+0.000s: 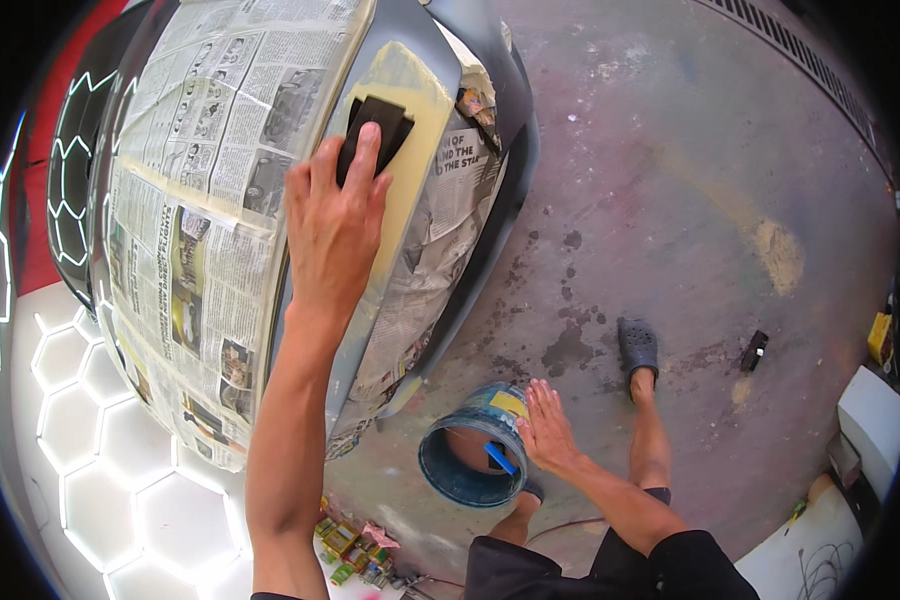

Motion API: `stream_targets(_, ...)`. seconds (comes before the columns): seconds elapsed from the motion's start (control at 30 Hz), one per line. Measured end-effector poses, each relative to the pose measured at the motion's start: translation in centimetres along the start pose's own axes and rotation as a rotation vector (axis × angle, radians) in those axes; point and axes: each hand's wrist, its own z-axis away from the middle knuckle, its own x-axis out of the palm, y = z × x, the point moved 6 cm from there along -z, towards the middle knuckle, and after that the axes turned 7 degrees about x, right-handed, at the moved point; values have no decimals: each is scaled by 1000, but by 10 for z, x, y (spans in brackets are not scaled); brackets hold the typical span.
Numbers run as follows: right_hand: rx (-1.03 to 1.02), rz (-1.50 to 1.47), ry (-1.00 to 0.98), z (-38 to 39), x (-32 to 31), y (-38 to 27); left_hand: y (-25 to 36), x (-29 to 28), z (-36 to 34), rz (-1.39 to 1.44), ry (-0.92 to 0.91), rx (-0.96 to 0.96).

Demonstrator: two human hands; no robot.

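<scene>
My left grip (340,215) clasps the black block (386,112); tilting it could gouge yellow patch (404,80). Right grip (550,435) empty, perhaps touching bucket (477,407).

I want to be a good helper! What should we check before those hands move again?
1. Dark block in the left hand: ok, the fingers are on it.
2. Block over the pale yellow patch: ok; how hard it presses, cannot tell.
3. Newspaper covering the car part left of the patch: ok.
4. Right hand free: ok, nothing shows in it; whether it touches the bucket, cannot tell.
5. Water in the bucket: cannot tell, though a blue thing shows inside.
6. Floor free of splashes: not ok, dark, wet-looking spots lie near the bucket.
</scene>
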Motion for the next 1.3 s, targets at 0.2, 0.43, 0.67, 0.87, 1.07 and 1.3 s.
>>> stream_targets(0.2, 169, -8, -39, -5, 11, 23, 25, -16, 90, 14, -76, 29)
stream_targets(0.43, 170, 13, -26, -25, 2, 29, 7, 13, -58, -17, -29, 21)
stream_targets(0.67, 236, -54, -17, -30, -14, 37, 28, 10, 31, 23, -46, 49)
stream_targets(0.87, 208, -71, -30, -30, -7, 35, 18, 22, -52, 14, -28, 20)
stream_targets(1.07, 252, -89, -13, -34, -21, 42, 34, 21, 0, 34, -36, 28)
stream_targets(1.3, 263, -114, -48, -36, -19, 42, 31, 28, -31, 41, -30, 23)
